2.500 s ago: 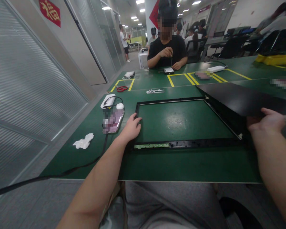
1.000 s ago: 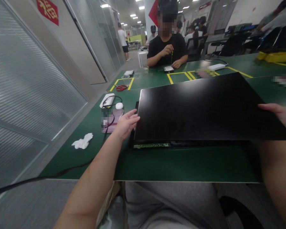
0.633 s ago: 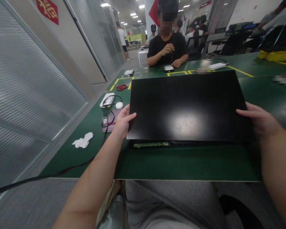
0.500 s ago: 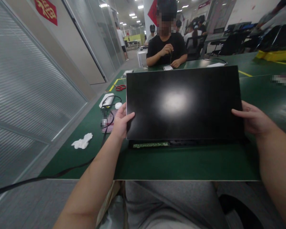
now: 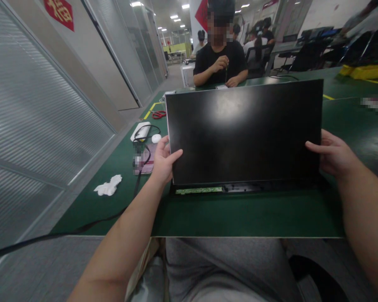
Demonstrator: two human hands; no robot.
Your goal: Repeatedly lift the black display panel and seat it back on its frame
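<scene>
A wide black display panel [image 5: 248,138] is held up by its two short sides, its glossy face tilted toward me. My left hand [image 5: 165,161] grips the left edge, thumb on the front and fingers behind. On the right edge, my right hand [image 5: 335,153] holds in the same way, its thumb pressed on the face. Below the panel's lower edge shows a black frame [image 5: 255,187] on the table, with a narrow green circuit board [image 5: 200,191] along its left part. The panel hides the rest of the frame.
On the green table [image 5: 239,218], to the left, lie a crumpled tissue [image 5: 108,186], a phone [image 5: 146,161], a white device [image 5: 140,131], a black cable [image 5: 94,222] and red-handled scissors [image 5: 159,114]. A co-worker [image 5: 220,63] sits opposite. Yellow material [image 5: 365,72] lies far right.
The panel has tilted more upright, its top edge rising, most at the right corner. The light reflection has shifted up its face. More of the frame beneath shows. Both hands keep their hold.
</scene>
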